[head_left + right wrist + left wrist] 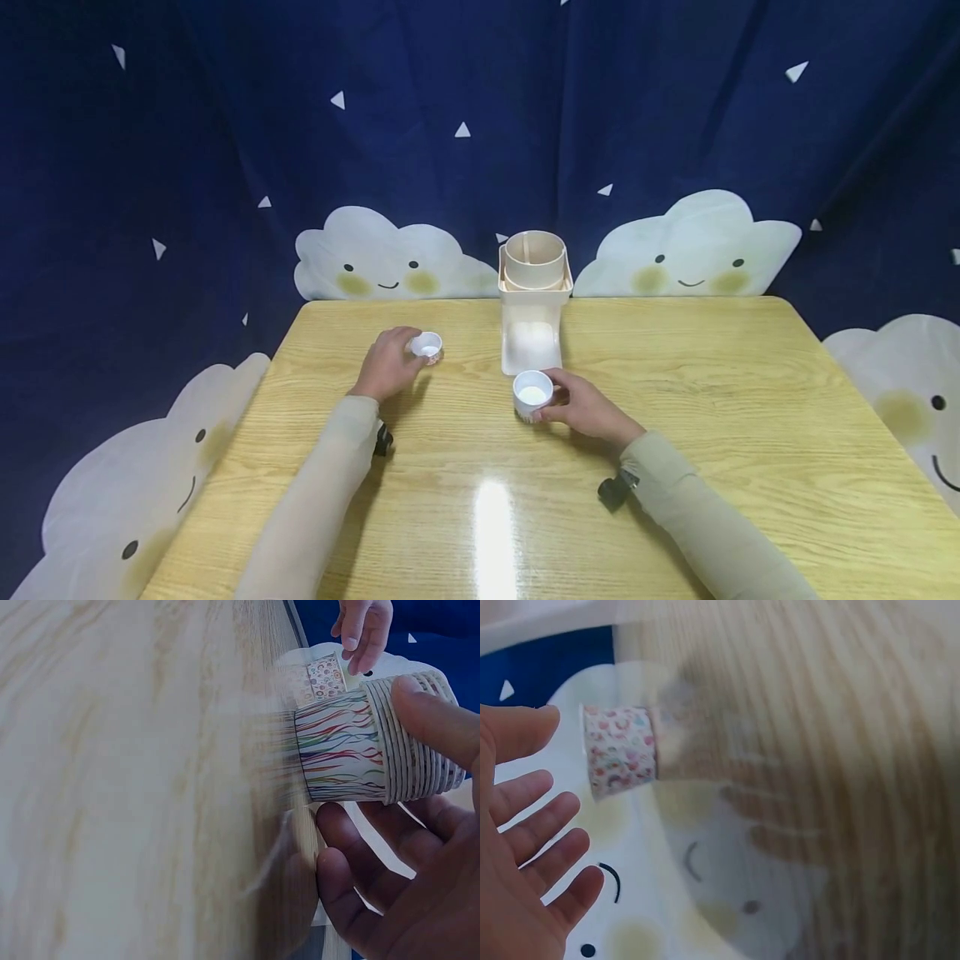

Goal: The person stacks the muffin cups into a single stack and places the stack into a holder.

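Observation:
On the left of the table stands a single paper cup (621,746) with a small pink-and-red print, mouth up. My left hand (392,363) is beside it, fingers spread and apart from the cup in the left wrist view. Near the middle, my right hand (588,408) holds a stack of nested paper cups (345,746), thumb on one side by the layered rims and fingers on the other. Wavy coloured lines decorate the stack's outer cup. The stack's base meets the tabletop in the right wrist view.
A cream plastic stand (531,302) with a round open tube on top and a sloping lower tray is at the table's back edge, just behind the cup stack. Beyond the wooden table (712,400) hangs a dark blue curtain (450,50) with cloud faces.

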Motion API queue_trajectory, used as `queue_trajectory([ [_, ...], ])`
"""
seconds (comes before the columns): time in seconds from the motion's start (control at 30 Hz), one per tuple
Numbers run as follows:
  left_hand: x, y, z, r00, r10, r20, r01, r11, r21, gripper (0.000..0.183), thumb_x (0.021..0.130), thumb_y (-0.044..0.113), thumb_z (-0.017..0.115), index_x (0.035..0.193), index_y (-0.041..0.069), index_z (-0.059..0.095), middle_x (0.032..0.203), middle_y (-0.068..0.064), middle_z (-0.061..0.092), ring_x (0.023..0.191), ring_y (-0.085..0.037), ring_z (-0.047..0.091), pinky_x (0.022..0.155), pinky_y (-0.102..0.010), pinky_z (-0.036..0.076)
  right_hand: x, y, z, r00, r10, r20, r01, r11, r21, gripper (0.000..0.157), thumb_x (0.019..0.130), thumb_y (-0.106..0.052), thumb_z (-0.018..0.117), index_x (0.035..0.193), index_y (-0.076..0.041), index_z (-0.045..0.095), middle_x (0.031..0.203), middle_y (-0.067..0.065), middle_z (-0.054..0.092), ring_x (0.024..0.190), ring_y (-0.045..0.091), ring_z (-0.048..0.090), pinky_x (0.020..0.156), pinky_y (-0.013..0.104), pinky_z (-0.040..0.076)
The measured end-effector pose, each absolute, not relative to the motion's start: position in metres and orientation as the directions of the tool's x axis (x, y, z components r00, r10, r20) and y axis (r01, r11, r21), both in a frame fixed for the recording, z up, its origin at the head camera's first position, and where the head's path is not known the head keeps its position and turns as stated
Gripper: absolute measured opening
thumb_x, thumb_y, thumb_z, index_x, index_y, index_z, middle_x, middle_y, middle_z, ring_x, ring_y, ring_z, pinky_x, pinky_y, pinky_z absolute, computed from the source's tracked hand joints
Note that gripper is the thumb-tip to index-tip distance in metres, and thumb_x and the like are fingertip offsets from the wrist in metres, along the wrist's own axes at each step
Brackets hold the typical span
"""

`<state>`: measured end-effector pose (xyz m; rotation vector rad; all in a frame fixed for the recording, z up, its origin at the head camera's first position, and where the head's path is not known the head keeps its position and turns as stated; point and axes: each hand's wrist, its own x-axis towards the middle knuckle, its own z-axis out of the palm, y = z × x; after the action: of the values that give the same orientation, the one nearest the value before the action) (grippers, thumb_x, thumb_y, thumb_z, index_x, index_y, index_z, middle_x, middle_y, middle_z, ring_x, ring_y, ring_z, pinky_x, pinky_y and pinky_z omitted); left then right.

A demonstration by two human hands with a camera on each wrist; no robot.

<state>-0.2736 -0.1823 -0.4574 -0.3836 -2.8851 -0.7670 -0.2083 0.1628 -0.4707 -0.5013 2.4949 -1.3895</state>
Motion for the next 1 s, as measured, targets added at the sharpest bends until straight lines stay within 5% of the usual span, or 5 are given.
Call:
queue_trajectory([
  [0.63, -0.284, -0.192, -0.466, -0.978, 0.187, 0.091, 0.207, 0.837, 0.507, 0.075, 0.087, 0.046, 0.072, 0.143, 0.002, 0.048, 0.147, -0.02, 0.051, 0.137, -0.041, 0.044, 0.115, -0.055, 0.036, -0.208, 0.164, -0.473, -0.91, -0.414, -0.03, -0.184, 0.468, -0.864, 0.062, 0.081, -0.018, 0.081, 0.135, -0.005, 0.054, 0.122, 0.016, 0.064, 0.107, 0.028, 0.065, 0.098, 0.048, 0.05],
  [1.0, -0.292, -0.185, -0.467, -0.985, 0.163, 0.049, 0.165, 0.839, 0.518, 0.083, 0.084, 0.048, 0.074, 0.146, 0.001, 0.044, 0.142, -0.021, 0.054, 0.131, -0.04, 0.049, 0.106, -0.054, 0.043, -0.209, 0.165, -0.474, -0.909, -0.416, -0.032, -0.194, 0.488, -0.851, 0.06, 0.082, -0.022, 0.081, 0.134, -0.008, 0.055, 0.118, 0.012, 0.066, 0.104, 0.022, 0.065, 0.095, 0.041, 0.05],
])
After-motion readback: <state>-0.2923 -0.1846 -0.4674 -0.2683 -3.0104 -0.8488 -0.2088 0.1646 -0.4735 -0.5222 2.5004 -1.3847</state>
